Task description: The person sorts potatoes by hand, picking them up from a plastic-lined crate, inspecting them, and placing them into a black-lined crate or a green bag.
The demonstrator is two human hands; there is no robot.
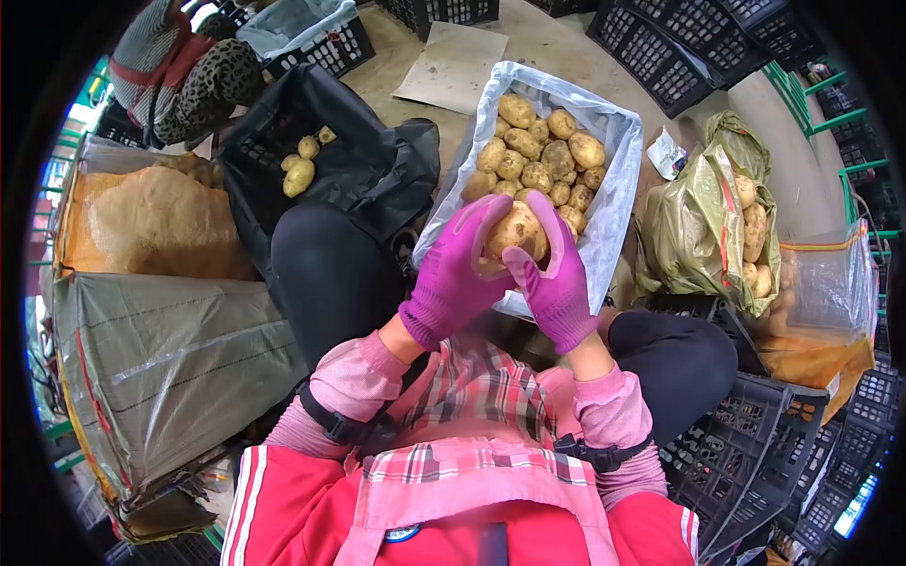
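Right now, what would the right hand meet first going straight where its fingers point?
Beyond the held potato, the right hand would probably meet the loose potatoes in the lined crate, though its height above them is unclear.

Reaching fwd w/ L arm [354, 382] & R arm [615, 410], both bent & angled inward. Bringing L hand [460, 269] & R hand [555, 274] close tog. in front of the torso, cupped opp. each other w/ curved fingers. Pointing R thumb [519, 261] up & toward L side. Wearing purple knit gloves [442, 292] w/ ribbed cuffs. Showing bare skin at L wrist [401, 341] & R wrist [591, 357], betw. cuffs & pink sleeves [354, 377].
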